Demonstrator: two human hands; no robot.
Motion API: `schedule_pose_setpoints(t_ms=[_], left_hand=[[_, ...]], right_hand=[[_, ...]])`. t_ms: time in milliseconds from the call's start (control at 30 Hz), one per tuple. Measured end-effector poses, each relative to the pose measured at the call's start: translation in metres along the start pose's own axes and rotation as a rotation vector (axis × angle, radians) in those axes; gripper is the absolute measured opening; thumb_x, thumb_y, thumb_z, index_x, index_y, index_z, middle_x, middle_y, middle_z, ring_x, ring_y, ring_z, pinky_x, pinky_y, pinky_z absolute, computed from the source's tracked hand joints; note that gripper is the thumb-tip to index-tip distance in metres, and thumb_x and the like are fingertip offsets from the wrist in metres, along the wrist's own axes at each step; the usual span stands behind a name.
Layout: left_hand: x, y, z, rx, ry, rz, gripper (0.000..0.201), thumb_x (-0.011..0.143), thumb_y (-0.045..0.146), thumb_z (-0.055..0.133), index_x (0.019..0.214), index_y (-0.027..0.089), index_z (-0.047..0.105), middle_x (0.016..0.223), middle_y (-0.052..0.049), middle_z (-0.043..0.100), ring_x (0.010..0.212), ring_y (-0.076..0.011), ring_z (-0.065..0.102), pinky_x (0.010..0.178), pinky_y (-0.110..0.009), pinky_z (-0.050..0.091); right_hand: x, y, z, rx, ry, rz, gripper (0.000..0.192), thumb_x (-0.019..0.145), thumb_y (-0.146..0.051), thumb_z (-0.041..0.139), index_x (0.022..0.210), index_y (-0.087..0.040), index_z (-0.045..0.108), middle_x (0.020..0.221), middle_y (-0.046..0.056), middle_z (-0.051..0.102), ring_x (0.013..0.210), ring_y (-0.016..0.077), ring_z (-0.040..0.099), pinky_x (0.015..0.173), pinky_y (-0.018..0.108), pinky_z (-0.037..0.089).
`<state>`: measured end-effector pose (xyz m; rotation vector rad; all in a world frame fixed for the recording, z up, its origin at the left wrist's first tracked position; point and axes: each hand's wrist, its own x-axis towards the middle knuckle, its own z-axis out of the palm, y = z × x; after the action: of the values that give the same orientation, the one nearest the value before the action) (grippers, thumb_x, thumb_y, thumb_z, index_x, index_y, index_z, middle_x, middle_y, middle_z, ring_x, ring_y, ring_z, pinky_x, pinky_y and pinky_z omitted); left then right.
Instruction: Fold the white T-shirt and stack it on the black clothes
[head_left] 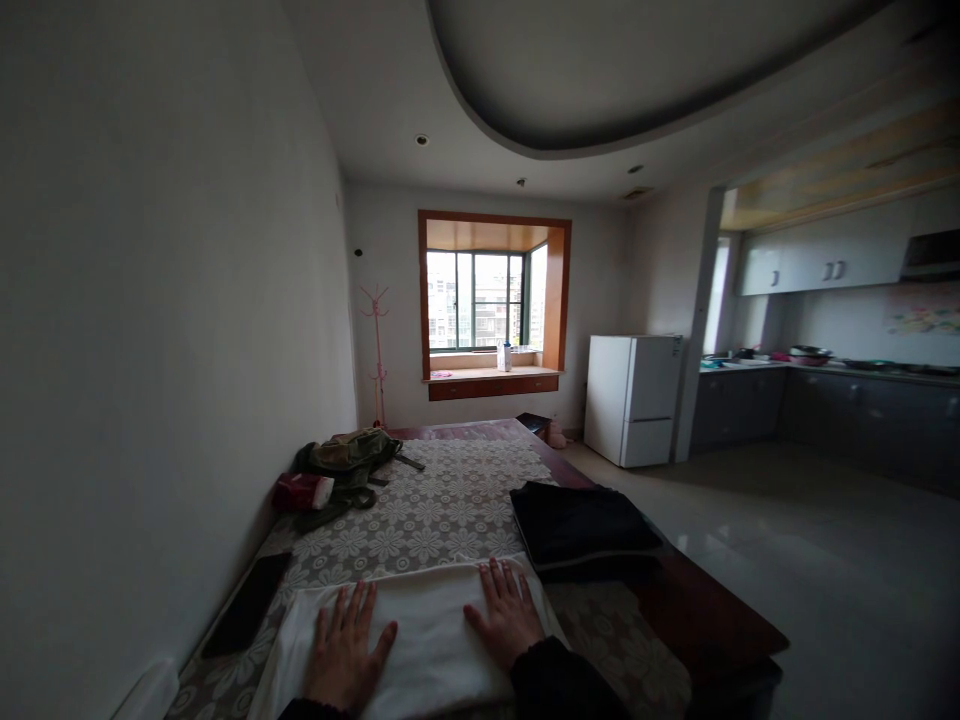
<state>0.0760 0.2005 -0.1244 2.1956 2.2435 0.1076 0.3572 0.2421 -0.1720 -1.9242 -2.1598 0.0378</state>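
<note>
Resting on folded white cloth (435,625): left hand (346,645), right hand (505,615) | fingers straight, slightly apart, gripping nothing | cloth lies on flower-patterned tablecloth (442,500), near folded black garment (577,525)

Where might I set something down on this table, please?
Bare: the patterned tablecloth between backpack and black fabric, plus the wooden corner beside it. Crowded: the near end, where left hand and right hand rest on white fabric.
</note>
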Motion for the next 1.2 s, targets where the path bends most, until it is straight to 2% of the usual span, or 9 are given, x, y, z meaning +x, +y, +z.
schedule_pose_setpoints(t_ms=[267,467,600,900,1200], left_hand=[[0.001,0.000,-0.001,-0.009,-0.012,0.006,0.080,0.091,0.066,0.022,0.156,0.019,0.030,0.167,-0.006,0.023,0.155,-0.0341,0.015,0.124,-0.059,0.007],[-0.003,0.001,-0.006,-0.035,-0.015,0.004,0.094,0.085,0.079,0.022,0.156,0.018,0.031,0.167,-0.008,0.021,0.155,-0.0352,0.011,0.123,-0.060,0.004],[-0.002,0.001,-0.005,-0.027,-0.018,0.000,0.096,0.084,0.081,0.021,0.156,0.018,0.030,0.167,-0.008,0.019,0.155,-0.0350,0.011,0.123,-0.060,0.004],[-0.001,0.001,-0.007,-0.051,-0.041,-0.008,0.105,0.078,0.088,0.023,0.157,0.018,0.027,0.168,-0.007,0.017,0.156,-0.0360,0.005,0.123,-0.061,0.002],[-0.002,0.002,-0.009,-0.063,-0.043,-0.015,0.101,0.081,0.085,0.023,0.157,0.019,0.029,0.167,-0.005,0.019,0.155,-0.0352,0.008,0.123,-0.061,0.002]], right_hand=[[-0.001,-0.001,-0.001,-0.016,-0.001,0.008,0.084,0.095,-0.072,0.021,0.157,-0.017,0.033,0.163,0.011,0.027,0.153,0.0325,0.017,0.122,0.053,0.007],[-0.002,-0.004,-0.006,-0.022,-0.015,0.013,0.084,0.095,-0.071,0.021,0.157,-0.017,0.034,0.163,0.010,0.029,0.153,0.0318,0.018,0.122,0.053,0.007],[-0.004,-0.005,-0.008,-0.012,-0.010,0.015,0.084,0.095,-0.071,0.021,0.157,-0.015,0.033,0.163,0.011,0.029,0.152,0.0319,0.018,0.122,0.053,0.008],[-0.003,-0.004,-0.016,0.035,-0.090,0.008,0.087,0.093,-0.075,0.018,0.159,-0.019,0.027,0.165,0.002,0.023,0.154,0.0324,0.011,0.123,0.053,0.004],[-0.003,-0.005,-0.014,0.035,-0.064,0.008,0.085,0.094,-0.073,0.021,0.159,-0.020,0.028,0.164,0.004,0.028,0.153,0.0332,0.015,0.123,0.052,0.004]])
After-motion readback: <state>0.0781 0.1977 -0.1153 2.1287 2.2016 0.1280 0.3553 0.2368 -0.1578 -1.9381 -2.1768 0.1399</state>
